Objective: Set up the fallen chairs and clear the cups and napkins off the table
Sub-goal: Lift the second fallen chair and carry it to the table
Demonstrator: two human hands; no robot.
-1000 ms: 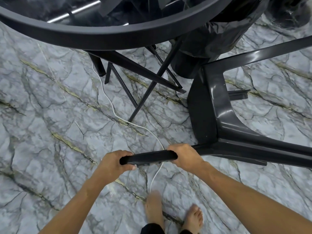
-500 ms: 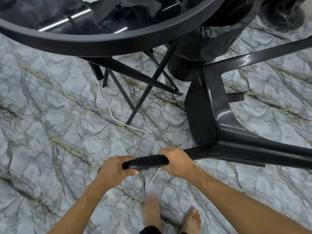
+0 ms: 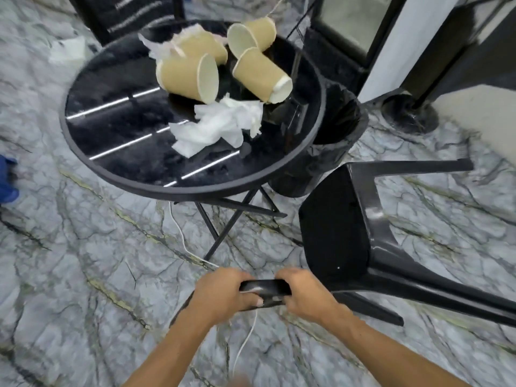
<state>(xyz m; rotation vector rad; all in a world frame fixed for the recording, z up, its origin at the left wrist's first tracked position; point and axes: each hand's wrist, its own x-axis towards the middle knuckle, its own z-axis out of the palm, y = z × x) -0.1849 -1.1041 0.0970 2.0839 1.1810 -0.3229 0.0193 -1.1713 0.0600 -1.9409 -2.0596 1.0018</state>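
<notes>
Marbled grey floor (image 3: 69, 275). Round black table (image 3: 117, 174) bearing tipped paper cups (image 3: 187, 76) and crumpled napkins (image 3: 217, 124). Left hand (image 3: 223, 296) and right hand (image 3: 304, 296) both curled round, apparently, the back edge of black chair (image 3: 349, 233), lying on its side.

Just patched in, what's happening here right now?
A person is gripping the top edge of a fallen black chair with both hands, left hand and right hand, seemingly to stand it up; it still lies on its side on the marble floor. The round black table beside it is not cleared: tipped paper cups and crumpled napkins lie on it. A black bin stands behind the table, and a white cable runs across the floor.
</notes>
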